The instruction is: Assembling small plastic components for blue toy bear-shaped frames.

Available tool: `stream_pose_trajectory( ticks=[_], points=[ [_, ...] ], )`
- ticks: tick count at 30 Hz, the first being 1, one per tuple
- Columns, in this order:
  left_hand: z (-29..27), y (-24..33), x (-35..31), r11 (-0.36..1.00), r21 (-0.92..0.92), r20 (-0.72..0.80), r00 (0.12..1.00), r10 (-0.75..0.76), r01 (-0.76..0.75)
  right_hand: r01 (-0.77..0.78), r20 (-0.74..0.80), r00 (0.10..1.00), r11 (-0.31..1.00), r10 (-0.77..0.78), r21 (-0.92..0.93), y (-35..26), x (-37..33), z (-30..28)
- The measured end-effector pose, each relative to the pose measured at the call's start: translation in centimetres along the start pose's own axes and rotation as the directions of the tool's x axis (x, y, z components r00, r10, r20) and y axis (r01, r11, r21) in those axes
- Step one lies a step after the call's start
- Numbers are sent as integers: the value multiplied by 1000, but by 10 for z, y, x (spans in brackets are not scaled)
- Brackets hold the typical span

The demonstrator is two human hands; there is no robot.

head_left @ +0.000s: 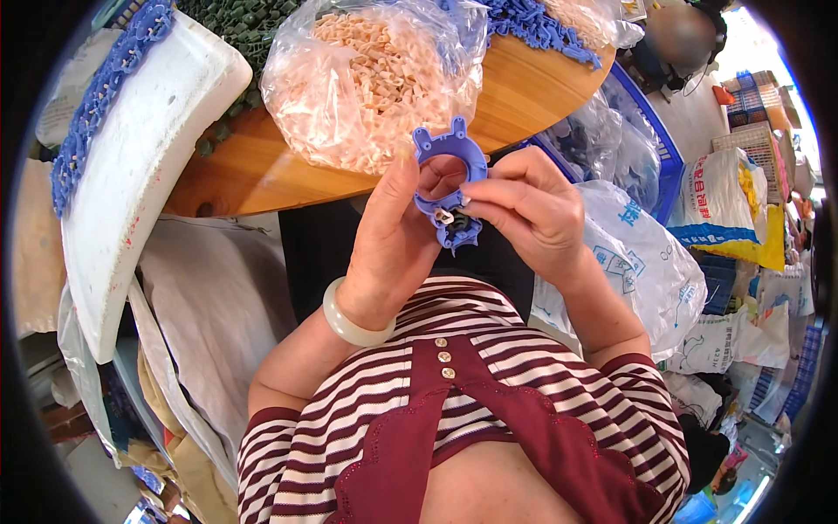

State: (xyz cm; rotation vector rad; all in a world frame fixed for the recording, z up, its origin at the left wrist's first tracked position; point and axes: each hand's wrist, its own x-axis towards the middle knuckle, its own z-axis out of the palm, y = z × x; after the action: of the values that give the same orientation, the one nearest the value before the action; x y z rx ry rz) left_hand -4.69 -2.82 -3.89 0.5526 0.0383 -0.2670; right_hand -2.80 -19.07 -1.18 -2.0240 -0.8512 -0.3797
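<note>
A blue plastic part [475, 155], ring-shaped with two short tabs at its top, is held up between my hands just off the table edge. My left hand [390, 223] grips its left side, thumb along the edge and the other fingers behind it. At its lower right rim, my right hand [534, 208] is closed, thumb and fingertips pinched on the part. Below the ring opening sits a small cluster of white and dark green pieces [452, 220]. Whether a tiny loose piece is between my right fingertips is hidden.
On the wooden table [515, 92] rests a clear bag of small peach plastic pieces [367, 87]. Dark green parts [236, 26] and blue parts [532, 31] lie behind. At left leans a white foam board [157, 140] with blue parts along it. A blue crate [650, 131] and plastic sacks [716, 196] stand at right.
</note>
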Motion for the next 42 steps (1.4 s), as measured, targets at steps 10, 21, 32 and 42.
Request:
stream_pose_trajectory(
  ticks=[10,21,32,42],
  points=[
    [7,1,6,973,-132,30,982,-187,190,-306,-6,944,880,331,363,-4,12,-11],
    [-2,-1,7,957,-145,82,967,-241,250,164,133,979,985,-154,-62,3,15,-25],
    [6,-2,6,976,-79,-68,976,-207,201,202,231,959,969,-167,-139,4,14,-23],
    [15,3,5,956,-146,-56,963,-263,253,-132,83,990,967,116,217,11,14,-23]
  ],
)
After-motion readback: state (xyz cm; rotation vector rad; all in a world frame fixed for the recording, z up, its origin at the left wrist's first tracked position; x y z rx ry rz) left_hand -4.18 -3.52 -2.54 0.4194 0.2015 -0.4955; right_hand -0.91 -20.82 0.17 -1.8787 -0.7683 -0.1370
